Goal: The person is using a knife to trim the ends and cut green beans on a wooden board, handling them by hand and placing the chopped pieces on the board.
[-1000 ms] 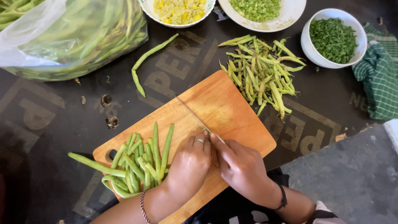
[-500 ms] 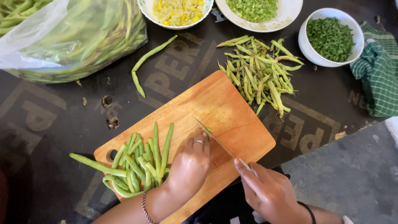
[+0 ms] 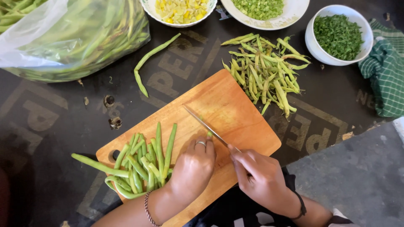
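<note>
My left hand [image 3: 191, 170] rests knuckles-up on the rectangular wooden cutting board [image 3: 235, 105], fingers curled closed. A small green bean end [image 3: 209, 134] shows at the fingertips; how much bean lies under the hand I cannot tell. Ring on one finger, beaded bracelet at the wrist.

My right hand [image 3: 261, 178] is wrapped fully closed around the handle of the thin-bladed kitchen knife [image 3: 206, 125]. The blade runs up and left across the board, its edge just beside my left fingertips, tip over bare wood.

Left of my left hand: a loose pile of whole green beans [image 3: 145, 162], some overhanging the board's near corner. Beyond the board on the dark printed mat: a heap of split pale-green pods [image 3: 265, 71], two stray long beans [image 3: 149, 59], a clear plastic bag of beans [image 3: 80, 33], a white bowl of yellow pieces [image 3: 181, 9], a white plate of chopped green bits [image 3: 261, 8], a white bowl of chopped dark herbs [image 3: 338, 35], a green checked cloth [image 3: 385, 71].

Risks, as I judge them: blade and fingertips are very close, so a slip on a rounded bean could nick a finger. Overhanging beans could roll off the board.
</note>
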